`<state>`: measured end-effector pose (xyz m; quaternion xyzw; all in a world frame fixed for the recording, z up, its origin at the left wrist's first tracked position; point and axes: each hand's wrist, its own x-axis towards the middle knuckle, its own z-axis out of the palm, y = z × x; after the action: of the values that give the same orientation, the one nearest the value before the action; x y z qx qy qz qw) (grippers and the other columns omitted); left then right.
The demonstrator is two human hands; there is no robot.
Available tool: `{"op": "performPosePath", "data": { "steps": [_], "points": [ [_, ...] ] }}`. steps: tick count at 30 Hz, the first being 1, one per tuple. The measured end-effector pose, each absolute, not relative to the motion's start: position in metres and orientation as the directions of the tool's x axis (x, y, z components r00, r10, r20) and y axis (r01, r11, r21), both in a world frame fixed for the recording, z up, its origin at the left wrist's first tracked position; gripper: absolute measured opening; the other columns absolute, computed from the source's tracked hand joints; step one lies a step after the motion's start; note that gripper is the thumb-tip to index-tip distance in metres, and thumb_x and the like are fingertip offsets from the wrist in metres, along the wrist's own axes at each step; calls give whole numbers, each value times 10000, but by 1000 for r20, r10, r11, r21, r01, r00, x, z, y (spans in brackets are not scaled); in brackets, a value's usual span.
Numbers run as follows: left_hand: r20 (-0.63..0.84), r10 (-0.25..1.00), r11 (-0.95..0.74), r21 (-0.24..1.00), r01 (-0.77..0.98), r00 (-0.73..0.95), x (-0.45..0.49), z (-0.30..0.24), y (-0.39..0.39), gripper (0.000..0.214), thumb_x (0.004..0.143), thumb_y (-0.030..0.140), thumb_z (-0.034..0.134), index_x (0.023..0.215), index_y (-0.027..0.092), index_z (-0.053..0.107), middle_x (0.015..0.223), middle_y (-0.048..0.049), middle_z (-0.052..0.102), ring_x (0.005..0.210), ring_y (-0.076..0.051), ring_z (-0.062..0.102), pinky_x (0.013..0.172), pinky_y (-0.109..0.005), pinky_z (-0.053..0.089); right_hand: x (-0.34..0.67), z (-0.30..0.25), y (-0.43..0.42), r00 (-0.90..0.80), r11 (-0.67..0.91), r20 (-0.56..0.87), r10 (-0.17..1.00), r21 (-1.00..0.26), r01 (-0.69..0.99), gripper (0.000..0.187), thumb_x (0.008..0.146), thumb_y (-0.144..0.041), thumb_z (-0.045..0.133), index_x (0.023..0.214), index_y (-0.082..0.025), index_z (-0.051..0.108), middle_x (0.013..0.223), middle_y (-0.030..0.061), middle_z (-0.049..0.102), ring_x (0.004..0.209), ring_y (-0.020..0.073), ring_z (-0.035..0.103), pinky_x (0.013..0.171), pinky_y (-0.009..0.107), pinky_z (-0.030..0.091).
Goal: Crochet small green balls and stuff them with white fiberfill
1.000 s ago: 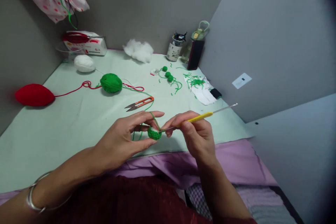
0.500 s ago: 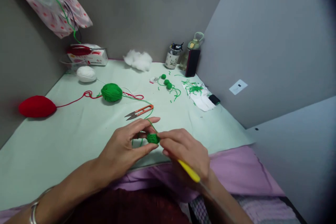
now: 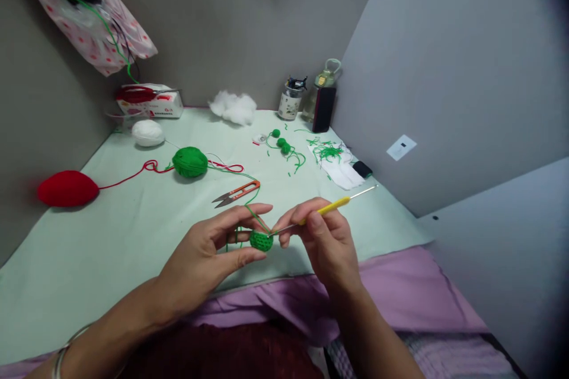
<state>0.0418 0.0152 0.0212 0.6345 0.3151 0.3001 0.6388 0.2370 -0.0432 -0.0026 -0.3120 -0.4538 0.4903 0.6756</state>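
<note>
Between the thumb and fingers of my left hand (image 3: 207, 249) sits a small round green crochet piece (image 3: 261, 240). Green yarn (image 3: 256, 215) runs over my left forefinger down to the piece, and short strands hang behind it. My right hand (image 3: 326, 237) is closed on the yellow grip of a crochet hook (image 3: 333, 206). One metal tip of the hook touches the top right edge of the piece; the other points up and to the right. Just beyond my left hand lie orange-handled thread snips (image 3: 237, 192), blades pointing left.
A green yarn ball (image 3: 189, 162), a red yarn ball (image 3: 68, 188) and a white yarn ball (image 3: 148, 132) stand at left. White stuffing (image 3: 233, 108), small green balls (image 3: 281, 143), yarn scraps on paper (image 3: 340, 169), a pen jar (image 3: 290, 102) and a phone (image 3: 324, 109) lie farther back.
My right hand has turned over, so the hook's yellow grip now points up and right instead of down toward me. The left hand keeps its hold on the crochet piece.
</note>
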Motion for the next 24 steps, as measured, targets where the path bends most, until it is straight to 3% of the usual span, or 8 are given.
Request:
{"op": "performPosePath", "data": {
  "steps": [10,17,21,24],
  "points": [
    [18,776,-99,991,93,630,39,21,18,474,831,233,807,1299,233,728,1027,-37,783,959,-201,755,871,-280,632,247,4,-51,41,442,442,896,-897,10,207,1048,-264,562,1037,-262,769,965,19,765,815,141,734,783,317,609],
    [184,739,-319,943,96,648,33,14,24,382,867,225,786,1246,256,755,1007,-38,778,984,-209,722,955,-327,593,247,4,-50,-40,501,502,864,-848,176,203,1050,-210,541,1084,-245,738,962,25,762,831,134,729,784,308,604],
    [120,782,-214,973,82,611,37,17,22,188,827,198,796,1013,221,812,932,-37,760,894,-193,713,870,-299,606,241,-2,-50,-68,641,658,750,-697,322,190,1042,-185,542,1104,-218,719,977,62,782,913,172,747,795,337,625],
    [26,852,-23,1000,-11,523,45,17,15,373,768,191,844,1137,223,798,913,-19,734,886,-185,711,815,-275,612,235,-9,-51,-109,718,799,591,-459,523,213,1019,-142,559,1161,-209,703,1080,108,784,974,195,753,802,347,648]
  ]
}}
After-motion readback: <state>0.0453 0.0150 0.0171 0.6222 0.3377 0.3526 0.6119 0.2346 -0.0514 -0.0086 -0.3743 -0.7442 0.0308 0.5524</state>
